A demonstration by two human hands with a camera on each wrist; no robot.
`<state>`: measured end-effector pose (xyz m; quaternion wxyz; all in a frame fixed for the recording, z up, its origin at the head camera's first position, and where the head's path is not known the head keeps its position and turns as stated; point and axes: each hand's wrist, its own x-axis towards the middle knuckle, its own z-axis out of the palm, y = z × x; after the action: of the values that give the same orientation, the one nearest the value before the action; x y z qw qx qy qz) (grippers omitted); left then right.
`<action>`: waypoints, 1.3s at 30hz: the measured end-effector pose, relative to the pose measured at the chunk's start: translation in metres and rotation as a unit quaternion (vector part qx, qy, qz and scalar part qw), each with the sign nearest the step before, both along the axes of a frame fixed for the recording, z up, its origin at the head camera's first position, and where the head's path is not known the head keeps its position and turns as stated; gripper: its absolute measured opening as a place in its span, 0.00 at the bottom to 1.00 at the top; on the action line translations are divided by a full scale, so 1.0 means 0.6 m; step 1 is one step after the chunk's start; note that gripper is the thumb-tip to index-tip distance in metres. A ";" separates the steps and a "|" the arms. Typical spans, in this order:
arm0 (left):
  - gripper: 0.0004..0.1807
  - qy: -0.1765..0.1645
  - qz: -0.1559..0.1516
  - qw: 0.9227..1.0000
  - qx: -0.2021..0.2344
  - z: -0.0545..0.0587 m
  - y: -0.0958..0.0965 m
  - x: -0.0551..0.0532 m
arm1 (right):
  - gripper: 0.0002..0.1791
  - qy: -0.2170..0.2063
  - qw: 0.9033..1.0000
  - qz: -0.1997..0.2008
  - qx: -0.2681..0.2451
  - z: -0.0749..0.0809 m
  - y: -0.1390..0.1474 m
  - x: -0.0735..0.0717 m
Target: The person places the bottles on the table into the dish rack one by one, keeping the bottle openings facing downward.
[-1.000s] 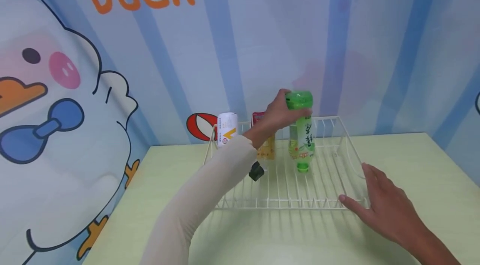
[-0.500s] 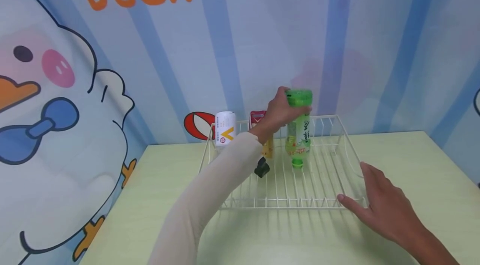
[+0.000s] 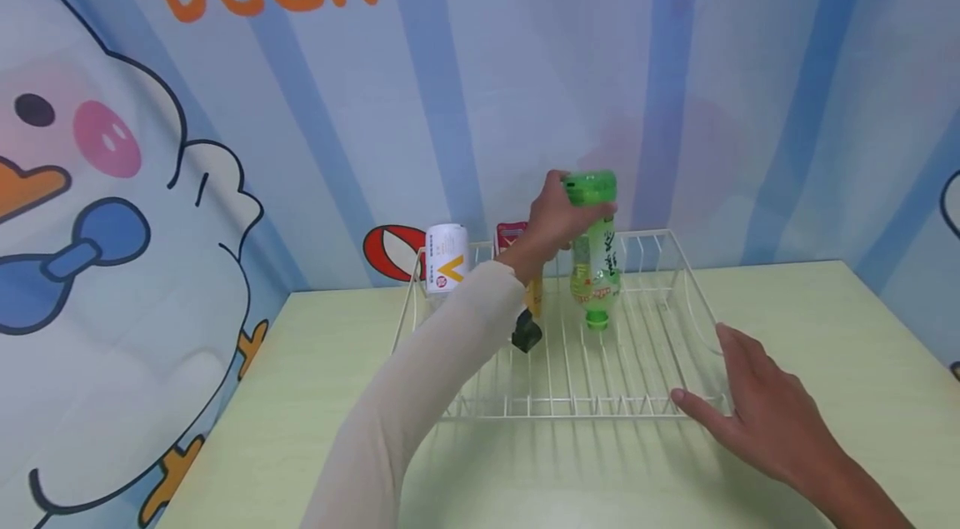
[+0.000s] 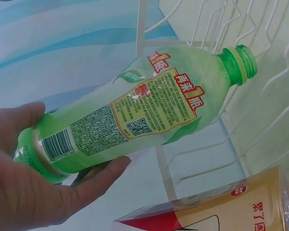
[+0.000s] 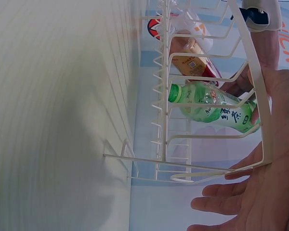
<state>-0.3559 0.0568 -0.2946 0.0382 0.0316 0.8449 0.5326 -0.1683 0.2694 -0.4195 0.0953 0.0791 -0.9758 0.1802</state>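
My left hand (image 3: 558, 217) grips a green plastic drink bottle (image 3: 596, 266) round its base and holds it upside down over the white wire rack (image 3: 562, 416). The left wrist view shows the bottle's threaded neck (image 4: 241, 65) uncapped. Its mouth is close to the rack's floor wires; whether it touches them I cannot tell. Beside the bottle, partly behind my left wrist, stands a red and yellow carton (image 3: 512, 232). My right hand (image 3: 780, 412) rests at the rack's front right corner, fingers extended outside and thumb near the front rim.
A white can with a yellow V (image 3: 447, 258) stands at the rack's back left. The rack sits on a pale green table (image 3: 337, 396). Behind hangs a blue striped cloth (image 3: 525, 79) with a printed duck. A dark block (image 3: 527, 333) is under my left wrist.
My left hand has shifted the upside-down bottle slightly toward the back of the rack. The right hand stays at the corner. The head view has drifted a little.
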 end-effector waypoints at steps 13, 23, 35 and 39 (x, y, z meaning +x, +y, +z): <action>0.47 -0.038 -0.005 0.998 -0.044 -0.022 -0.010 0.000 | 0.59 -0.007 1.000 -0.008 0.004 0.002 -0.003 0.002; 0.56 -0.068 0.005 0.994 -0.082 -0.031 -0.009 -0.013 | 0.60 -0.011 1.000 -0.010 0.007 0.001 -0.001 0.000; 0.51 -0.096 0.006 0.985 -0.146 -0.045 -0.004 -0.015 | 0.59 -0.013 1.000 -0.012 -0.003 -0.001 -0.003 -0.002; 0.53 -0.103 -0.007 0.984 -0.142 -0.051 -0.004 -0.010 | 0.59 -0.013 1.000 -0.014 -0.004 -0.003 -0.005 -0.001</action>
<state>-0.3620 0.0546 -0.3251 0.1328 -0.0236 0.9033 0.4072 -0.1691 0.2666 -0.4213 0.0859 0.0628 -0.9772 0.1836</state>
